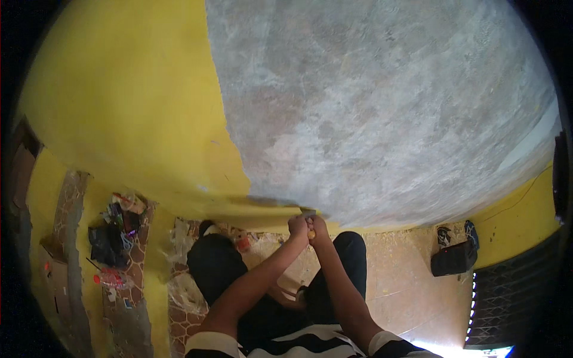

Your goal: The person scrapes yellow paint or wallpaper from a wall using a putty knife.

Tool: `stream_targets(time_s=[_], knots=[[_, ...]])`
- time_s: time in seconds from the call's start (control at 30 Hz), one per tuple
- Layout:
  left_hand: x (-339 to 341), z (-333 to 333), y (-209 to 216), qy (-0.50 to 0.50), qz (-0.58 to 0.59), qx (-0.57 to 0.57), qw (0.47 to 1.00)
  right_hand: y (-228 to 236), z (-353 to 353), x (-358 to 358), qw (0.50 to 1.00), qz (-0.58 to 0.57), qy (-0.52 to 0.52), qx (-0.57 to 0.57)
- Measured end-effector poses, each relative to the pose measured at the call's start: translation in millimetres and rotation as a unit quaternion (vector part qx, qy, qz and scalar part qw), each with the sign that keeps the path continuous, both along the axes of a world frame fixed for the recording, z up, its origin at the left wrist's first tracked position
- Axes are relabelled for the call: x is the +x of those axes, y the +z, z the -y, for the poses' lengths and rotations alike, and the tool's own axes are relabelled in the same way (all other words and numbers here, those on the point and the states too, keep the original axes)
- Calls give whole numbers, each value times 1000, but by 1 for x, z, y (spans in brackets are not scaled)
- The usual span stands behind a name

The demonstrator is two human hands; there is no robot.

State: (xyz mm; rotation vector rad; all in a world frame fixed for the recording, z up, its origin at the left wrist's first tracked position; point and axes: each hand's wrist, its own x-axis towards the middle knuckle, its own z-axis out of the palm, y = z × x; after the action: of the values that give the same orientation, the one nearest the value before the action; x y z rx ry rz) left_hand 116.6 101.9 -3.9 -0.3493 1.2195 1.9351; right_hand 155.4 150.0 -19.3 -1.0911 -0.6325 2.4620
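Both my hands are closed around the handle of a scraper [307,212], low against the wall in front of me. My left hand [297,227] and my right hand [319,228] press side by side, and a yellowish handle end pokes out between them. The scraper's grey blade points up at the wall; my fists hide most of the handle. Yellow paint [131,89] covers the wall's left part and a low strip, while a bare grey surface [382,107] takes up the middle and right. My bent knees in dark trousers flank my forearms.
Tiled steps on the left hold a black plastic bag [107,243], a clear bottle with a red cap [110,279] and assorted litter. Paint flakes lie along the wall's foot. A dark bag [453,259] with shoes beside it and a folding metal gate [513,292] are at right.
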Motion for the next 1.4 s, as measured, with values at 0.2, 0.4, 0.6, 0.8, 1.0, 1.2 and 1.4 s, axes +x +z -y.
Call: stream_targets(time_s=[0.2,0.4,0.6,0.8,1.0,1.2,1.4], knots=[[-3,0,16,-44,-22,-27,998,14,-4,14,998,-42,26,-37],[-3,-4,32,-22,-29,-22,999,40,-3,12,999,-30,16,-43],[7,3,38,-34,-35,-48,998,38,2,18,998,-29,9,-58],[12,4,33,-48,-11,-15,999,41,3,23,1000,-21,1,3],[-2,-3,17,-74,-25,-27,997,27,-3,12,1000,-21,8,22],[-8,0,22,-96,-38,-1,995,45,1,13,997,-68,5,18],[6,3,40,-84,-36,-9,996,43,2,24,999,-34,12,22]])
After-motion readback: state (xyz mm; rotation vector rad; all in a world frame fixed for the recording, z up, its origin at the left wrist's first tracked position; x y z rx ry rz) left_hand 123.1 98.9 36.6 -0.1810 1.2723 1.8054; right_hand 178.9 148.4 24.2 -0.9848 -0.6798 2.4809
